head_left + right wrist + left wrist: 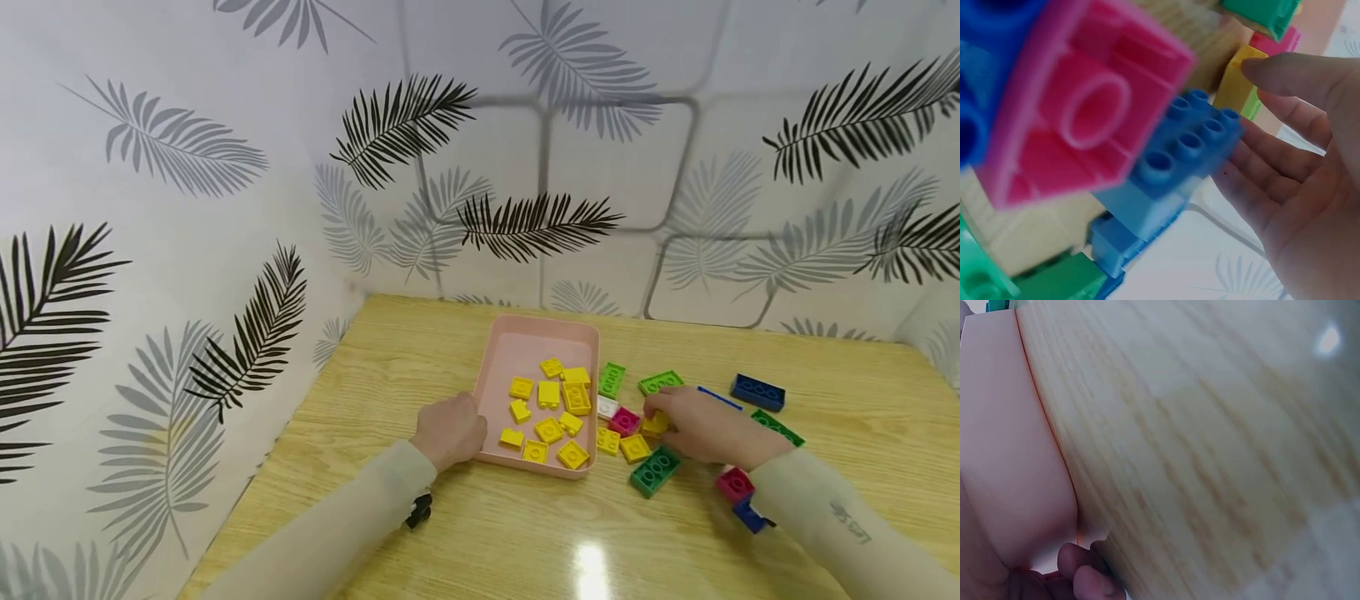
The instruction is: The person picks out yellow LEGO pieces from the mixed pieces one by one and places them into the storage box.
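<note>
At the pink tray, my left hand grips the near left side. In the left wrist view, its curled fingers show by the tray's corner. Several yellow toy bricks lie inside the tray. My right hand is among the loose bricks right of the tray, pinching a yellow toy brick between thumb and fingers. The right wrist view shows the thumb against that yellow brick; the fingertips are partly hidden. Two more yellow bricks lie between this hand and the tray.
Around the right hand lie green bricks, a white brick, pink bricks and dark blue bricks. A pink brick and a blue brick are beside the right wrist. A patterned wall stands behind the wooden table.
</note>
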A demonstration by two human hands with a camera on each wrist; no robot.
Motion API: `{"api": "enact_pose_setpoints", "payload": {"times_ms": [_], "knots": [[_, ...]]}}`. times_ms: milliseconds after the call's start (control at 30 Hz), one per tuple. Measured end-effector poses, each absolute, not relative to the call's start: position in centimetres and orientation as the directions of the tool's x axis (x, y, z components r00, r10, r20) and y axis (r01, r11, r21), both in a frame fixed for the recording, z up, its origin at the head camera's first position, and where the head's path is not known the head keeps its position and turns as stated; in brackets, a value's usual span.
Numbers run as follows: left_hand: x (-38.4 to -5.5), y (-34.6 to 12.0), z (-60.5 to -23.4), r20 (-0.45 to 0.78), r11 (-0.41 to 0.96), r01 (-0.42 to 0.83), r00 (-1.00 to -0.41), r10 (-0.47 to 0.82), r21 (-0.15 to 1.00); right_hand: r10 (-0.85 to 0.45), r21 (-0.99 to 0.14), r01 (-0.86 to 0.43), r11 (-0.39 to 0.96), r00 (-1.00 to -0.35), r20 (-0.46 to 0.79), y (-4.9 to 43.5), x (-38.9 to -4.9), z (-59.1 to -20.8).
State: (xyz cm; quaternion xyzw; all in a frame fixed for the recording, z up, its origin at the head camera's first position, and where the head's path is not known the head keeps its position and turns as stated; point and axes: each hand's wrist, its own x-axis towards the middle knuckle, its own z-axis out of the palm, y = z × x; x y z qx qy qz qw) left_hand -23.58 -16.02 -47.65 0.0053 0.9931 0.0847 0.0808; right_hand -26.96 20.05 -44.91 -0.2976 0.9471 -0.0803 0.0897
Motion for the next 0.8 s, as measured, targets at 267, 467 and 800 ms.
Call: {"api": "enact_pose_setpoints", "payload": {"times_ms": [267,467,800], "knots": [[-23.6,-15.9,-47.6,-0.158,0.984,-0.01,-0.987,0.019,0.18,-0.615,-0.168,-0.599,0.783,-0.785,-0.073,19.5,-26.7,-42.3],[-23.6,-15.9,-47.7,-0.159,0.985,-0.012,-0.987,0.015,0.171,-0.662,-0.141,-0.656,0.742,-0.75,0.005,17.4,-27.0,-40.8],[-23.8,-15.8,-47.9,-0.177,0.986,-0.029,-0.984,0.0,0.162,-0.708,-0.169,-0.697,0.697,-0.706,-0.007,11.6,-29.8,-39.8]]}}
